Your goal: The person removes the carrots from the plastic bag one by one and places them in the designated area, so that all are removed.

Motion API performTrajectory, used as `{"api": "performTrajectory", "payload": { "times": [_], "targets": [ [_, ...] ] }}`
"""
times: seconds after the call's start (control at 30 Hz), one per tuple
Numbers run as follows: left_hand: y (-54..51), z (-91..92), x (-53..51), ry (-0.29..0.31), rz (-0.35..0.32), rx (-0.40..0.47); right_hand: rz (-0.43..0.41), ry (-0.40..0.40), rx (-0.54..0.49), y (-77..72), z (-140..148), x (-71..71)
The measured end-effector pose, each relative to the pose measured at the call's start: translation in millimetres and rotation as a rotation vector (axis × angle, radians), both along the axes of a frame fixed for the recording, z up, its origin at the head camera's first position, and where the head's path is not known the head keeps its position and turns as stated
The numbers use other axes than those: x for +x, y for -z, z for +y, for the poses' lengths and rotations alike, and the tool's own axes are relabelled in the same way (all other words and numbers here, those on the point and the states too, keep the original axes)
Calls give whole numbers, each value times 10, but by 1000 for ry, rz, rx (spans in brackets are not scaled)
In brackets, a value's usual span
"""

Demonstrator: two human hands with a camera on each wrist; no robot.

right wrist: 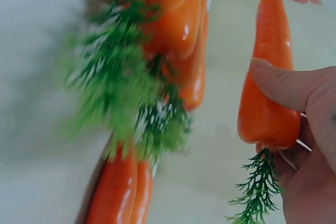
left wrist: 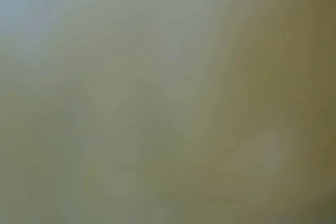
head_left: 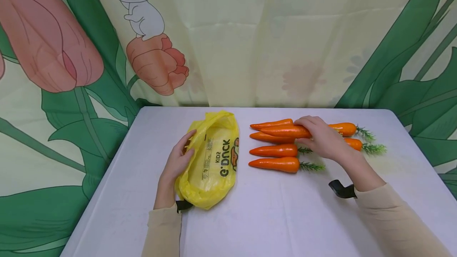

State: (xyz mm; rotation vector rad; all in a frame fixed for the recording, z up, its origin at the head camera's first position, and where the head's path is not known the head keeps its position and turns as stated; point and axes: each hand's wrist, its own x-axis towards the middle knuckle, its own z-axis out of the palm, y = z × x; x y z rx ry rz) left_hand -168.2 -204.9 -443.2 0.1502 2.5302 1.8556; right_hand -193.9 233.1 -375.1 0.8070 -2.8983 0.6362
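A yellow plastic bag (head_left: 208,158) with dark printing lies on the table, its mouth gaping. My left hand (head_left: 175,161) holds the bag's left edge between thumb and fingers. Only a yellowish blur fills the left wrist view. My right hand (head_left: 323,138) grips an orange carrot (right wrist: 270,72) with a green sprig, the thumb lying across its thick end in the right wrist view. In the head view this carrot is over others in the row, its thick end hidden by the hand. Two shorter carrots, a middle carrot (head_left: 273,150) and a front carrot (head_left: 275,164), lie nearer me.
More carrots lie behind and beyond my right hand, including a back carrot (head_left: 344,128) with its leafy top pointing right. A white-covered table (head_left: 264,217) carries everything. Behind it hangs a curtain (head_left: 250,62) printed with flowers and a cartoon animal.
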Motion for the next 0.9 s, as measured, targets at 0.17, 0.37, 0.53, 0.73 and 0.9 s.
{"api": "performTrajectory", "payload": {
  "times": [0.17,0.37,0.53,0.73,0.9],
  "targets": [
    [-1,-5,4,4,12,-5,30,3,-39,24,189,43],
    [2,-2,10,8,14,-8,28,25,-53,60,401,124],
    [3,-2,5,7,12,-6,47,38,-68,92,570,220],
    [-50,16,15,4,-32,-19,122,12,-74,163,754,282],
    [-168,65,57,4,-49,-20,86,58,-31,198,900,352]
  ]
}}
